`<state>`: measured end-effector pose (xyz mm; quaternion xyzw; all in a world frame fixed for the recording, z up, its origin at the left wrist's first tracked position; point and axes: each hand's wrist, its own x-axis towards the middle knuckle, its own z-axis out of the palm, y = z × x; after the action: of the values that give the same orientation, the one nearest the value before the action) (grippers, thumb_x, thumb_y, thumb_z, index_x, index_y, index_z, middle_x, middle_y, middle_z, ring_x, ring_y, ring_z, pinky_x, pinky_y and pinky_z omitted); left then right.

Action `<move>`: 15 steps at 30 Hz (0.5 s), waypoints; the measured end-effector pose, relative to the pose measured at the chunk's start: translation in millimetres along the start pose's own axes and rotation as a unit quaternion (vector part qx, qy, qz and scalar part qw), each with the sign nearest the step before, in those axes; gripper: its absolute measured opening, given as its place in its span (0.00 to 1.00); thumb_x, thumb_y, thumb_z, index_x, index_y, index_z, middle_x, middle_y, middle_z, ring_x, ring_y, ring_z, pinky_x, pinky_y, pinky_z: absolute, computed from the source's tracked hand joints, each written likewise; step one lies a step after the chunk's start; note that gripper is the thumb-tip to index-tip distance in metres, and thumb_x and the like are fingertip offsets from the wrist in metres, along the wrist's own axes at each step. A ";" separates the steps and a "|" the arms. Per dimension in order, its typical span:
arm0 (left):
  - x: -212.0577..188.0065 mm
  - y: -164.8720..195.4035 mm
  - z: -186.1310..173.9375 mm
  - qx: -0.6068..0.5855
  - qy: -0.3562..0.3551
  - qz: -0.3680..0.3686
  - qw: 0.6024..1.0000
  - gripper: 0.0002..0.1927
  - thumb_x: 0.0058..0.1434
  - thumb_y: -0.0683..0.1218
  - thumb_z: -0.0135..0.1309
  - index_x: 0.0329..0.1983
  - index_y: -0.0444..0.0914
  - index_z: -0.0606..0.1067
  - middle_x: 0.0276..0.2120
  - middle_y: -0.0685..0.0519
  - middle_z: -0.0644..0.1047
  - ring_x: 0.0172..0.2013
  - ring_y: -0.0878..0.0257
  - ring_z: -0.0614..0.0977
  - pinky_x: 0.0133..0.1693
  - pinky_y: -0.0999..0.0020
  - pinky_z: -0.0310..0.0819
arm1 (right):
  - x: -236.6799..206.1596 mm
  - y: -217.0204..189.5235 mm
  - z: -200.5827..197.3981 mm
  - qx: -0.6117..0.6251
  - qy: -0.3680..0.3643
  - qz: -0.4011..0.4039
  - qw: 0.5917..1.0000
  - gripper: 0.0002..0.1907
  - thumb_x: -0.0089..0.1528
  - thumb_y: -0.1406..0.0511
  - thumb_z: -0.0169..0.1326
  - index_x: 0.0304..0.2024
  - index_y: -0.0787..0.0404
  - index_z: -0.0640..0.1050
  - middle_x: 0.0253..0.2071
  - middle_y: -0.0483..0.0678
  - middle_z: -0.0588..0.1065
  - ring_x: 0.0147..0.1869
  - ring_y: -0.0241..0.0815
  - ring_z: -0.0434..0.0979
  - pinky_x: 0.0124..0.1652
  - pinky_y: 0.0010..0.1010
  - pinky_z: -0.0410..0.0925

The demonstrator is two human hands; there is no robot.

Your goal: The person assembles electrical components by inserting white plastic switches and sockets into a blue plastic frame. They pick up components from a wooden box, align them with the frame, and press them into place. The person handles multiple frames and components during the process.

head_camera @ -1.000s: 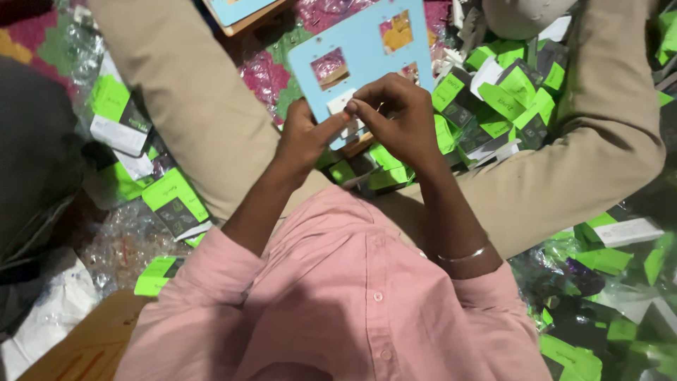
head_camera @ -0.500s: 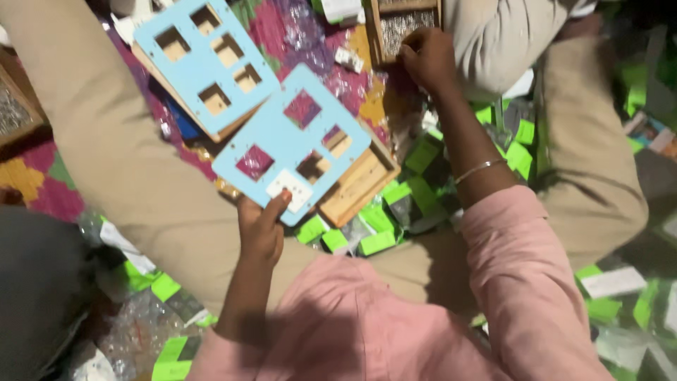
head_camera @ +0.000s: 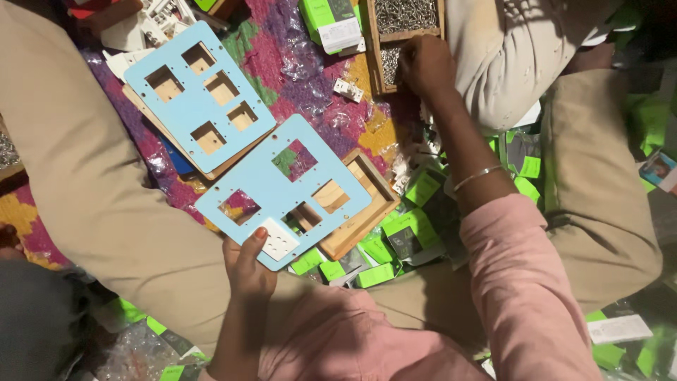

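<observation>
A light blue plate with square cut-outs sits near the middle of the view, tilted, over the person's lap and the patterned cloth. A white socket piece is fitted into the cut-out at the plate's 6 o'clock corner. The left hand grips that corner from below, the thumb pressed on the face of the plate just beside the white piece, the other fingers curled out of sight under it.

At 4 o'clock of the plate, partly under it, lies a shallow wooden frame. At 10 o'clock a second blue plate with five square holes rests on a wooden backing, apart from the held one.

The right hand is stretched out to 1 o'clock, fingers bent down onto the edge of a wooden tray of small screws; whether anything is pinched between them cannot be told. A thin bangle circles that wrist, and a pink sleeve covers the arm below it.

Green and white small cartons lie scattered at 4 o'clock, between the tan trouser legs.
</observation>
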<state>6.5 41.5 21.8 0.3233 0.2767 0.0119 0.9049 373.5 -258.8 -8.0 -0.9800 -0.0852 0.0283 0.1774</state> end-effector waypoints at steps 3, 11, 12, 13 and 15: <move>2.0 7.7 8.4 -0.007 0.010 0.002 1.000 0.18 0.66 0.42 0.54 0.56 0.28 0.73 0.43 0.45 0.80 0.42 0.57 0.82 0.45 0.59 0.79 | 7.6 6.1 -1.6 0.000 0.008 -0.062 0.998 0.07 0.58 0.64 0.66 0.39 0.57 0.86 0.38 0.54 0.82 0.39 0.54 0.83 0.43 0.42 0.74; 17.2 27.8 31.0 -0.010 0.024 0.072 0.997 0.19 0.61 0.40 0.53 0.56 0.35 0.72 0.45 0.49 0.79 0.44 0.59 0.82 0.46 0.64 0.80 | 22.6 19.5 0.4 -0.068 -0.045 -0.020 0.996 0.09 0.57 0.61 0.64 0.37 0.59 0.85 0.36 0.57 0.81 0.38 0.56 0.81 0.42 0.47 0.73; 21.3 28.7 33.1 -0.016 0.020 0.075 0.997 0.17 0.63 0.39 0.54 0.56 0.33 0.73 0.45 0.48 0.79 0.44 0.59 0.82 0.47 0.64 0.80 | 23.4 20.9 2.9 -0.078 -0.052 -0.008 0.996 0.11 0.55 0.60 0.65 0.36 0.60 0.84 0.34 0.57 0.80 0.38 0.57 0.81 0.40 0.49 0.72; 25.6 28.5 35.8 -0.022 0.016 0.079 0.997 0.16 0.65 0.39 0.55 0.56 0.31 0.73 0.45 0.47 0.79 0.44 0.59 0.82 0.48 0.64 0.79 | 23.1 25.0 5.0 -0.069 -0.041 -0.021 0.997 0.11 0.56 0.59 0.65 0.35 0.59 0.84 0.34 0.57 0.80 0.37 0.57 0.81 0.40 0.48 0.73; 30.4 30.6 40.7 -0.031 0.012 0.085 0.996 0.14 0.69 0.38 0.56 0.56 0.30 0.73 0.46 0.47 0.79 0.45 0.60 0.82 0.49 0.64 0.78 | 23.9 34.5 4.7 -0.051 -0.017 -0.057 0.997 0.12 0.58 0.58 0.65 0.36 0.59 0.85 0.35 0.55 0.81 0.37 0.54 0.82 0.42 0.46 0.73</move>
<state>57.8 48.3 50.9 0.3174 0.2583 0.1009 0.9068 402.1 -284.8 -25.1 -0.9808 -0.1451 0.0300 0.1266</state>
